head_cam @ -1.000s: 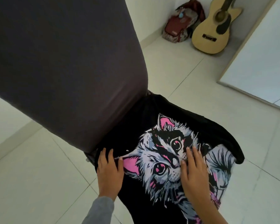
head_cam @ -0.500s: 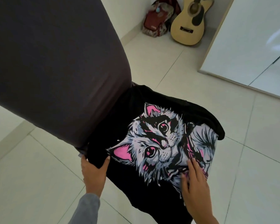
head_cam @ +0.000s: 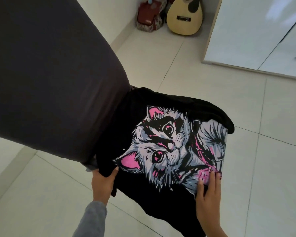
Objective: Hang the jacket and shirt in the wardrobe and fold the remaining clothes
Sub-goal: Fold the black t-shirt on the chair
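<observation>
Over the near end of the dark grey covered surface (head_cam: 50, 82), draped print-up: the black cat T-shirt (head_cam: 161, 199), lower part hanging off toward the tiled floor (head_cam: 195, 65). Neither hung nor folded yet.

Left grip (head_cam: 102, 183): pinching the shirt's left edge, thumb on top, fingers tucked beneath the cloth. Lay flat on the print a second ago, beside the pink ear; slid outward to the edge half a second ago; now closed on it.

Right grip (head_cam: 208, 197): spread flat, fingers straight, pressing the lower right of the print. Sat higher, near the cat's muzzle, a second ago; has drifted down and right toward the side of the shirt.

Reads as smoothing finished and a fold about to begin: one edge taken up, the opposite side pinned against sliding. Likely next, carrying the left edge across the print, though only a guess. Worth watching the hanging part: liable to drag the whole shirt off the surface once lifted.

Against the far wall, well apart from the work: guitar (head_cam: 184, 17) and red bag (head_cam: 149, 14). At right, a white glossy panel (head_cam: 255, 31), perhaps the wardrobe; cannot tell.
</observation>
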The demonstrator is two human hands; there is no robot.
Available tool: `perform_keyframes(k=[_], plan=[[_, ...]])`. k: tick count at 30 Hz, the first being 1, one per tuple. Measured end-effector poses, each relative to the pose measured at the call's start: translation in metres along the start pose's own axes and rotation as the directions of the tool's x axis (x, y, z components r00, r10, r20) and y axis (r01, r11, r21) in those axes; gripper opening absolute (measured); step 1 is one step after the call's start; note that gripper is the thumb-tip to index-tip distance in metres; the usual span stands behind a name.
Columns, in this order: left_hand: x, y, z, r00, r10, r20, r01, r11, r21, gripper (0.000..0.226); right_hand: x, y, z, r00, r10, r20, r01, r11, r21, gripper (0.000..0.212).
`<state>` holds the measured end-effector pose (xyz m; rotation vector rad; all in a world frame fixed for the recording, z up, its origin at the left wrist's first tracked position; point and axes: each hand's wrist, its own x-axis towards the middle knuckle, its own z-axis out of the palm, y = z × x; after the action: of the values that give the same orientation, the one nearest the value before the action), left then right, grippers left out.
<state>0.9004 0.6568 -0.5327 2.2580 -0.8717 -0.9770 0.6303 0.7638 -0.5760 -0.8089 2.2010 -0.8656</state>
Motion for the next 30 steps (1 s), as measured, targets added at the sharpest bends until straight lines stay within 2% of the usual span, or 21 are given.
perform_keyframes(k=[4,8,12,17,20,24,27,30], plan=[[0.005,-0.004,0.000,0.999,-0.003,0.042,0.003,1.000,0.001,0.054,-0.003,-0.003,0.006,0.999,0.039,-0.030,-0.039,0.999,0.001,0.061],[-0.001,-0.003,0.001,0.996,0.075,0.043,-0.075,0.997,0.008,0.051,-0.002,0.000,0.012,0.998,0.040,-0.048,-0.045,0.994,-0.097,0.067],[-0.003,-0.005,0.003,0.993,0.104,0.056,-0.103,0.994,-0.020,0.049,-0.002,0.001,0.016,0.996,0.033,-0.079,-0.043,0.992,-0.118,0.067],[0.001,-0.004,-0.001,0.990,0.093,0.109,-0.090,0.995,-0.035,0.045,-0.001,0.002,0.018,0.989,0.023,-0.145,-0.039,0.994,-0.104,0.074],[0.008,-0.002,-0.007,0.981,0.091,0.171,-0.087,0.996,-0.033,0.046,-0.005,-0.001,0.020,0.977,0.043,-0.208,-0.052,0.998,-0.037,0.078],[0.014,-0.011,-0.013,0.968,0.094,0.233,-0.085,0.995,-0.047,0.048,-0.021,0.000,0.025,0.906,0.316,-0.281,-0.295,0.949,0.114,0.068],[0.012,-0.012,-0.016,0.950,0.122,0.287,-0.099,0.991,-0.094,0.048,-0.044,-0.001,0.029,0.790,0.552,-0.266,-0.515,0.833,0.202,0.057],[0.014,-0.019,-0.021,0.921,0.143,0.362,-0.100,0.986,-0.134,0.047,-0.064,-0.006,0.034,0.658,0.727,-0.196,-0.655,0.681,0.327,0.064]])
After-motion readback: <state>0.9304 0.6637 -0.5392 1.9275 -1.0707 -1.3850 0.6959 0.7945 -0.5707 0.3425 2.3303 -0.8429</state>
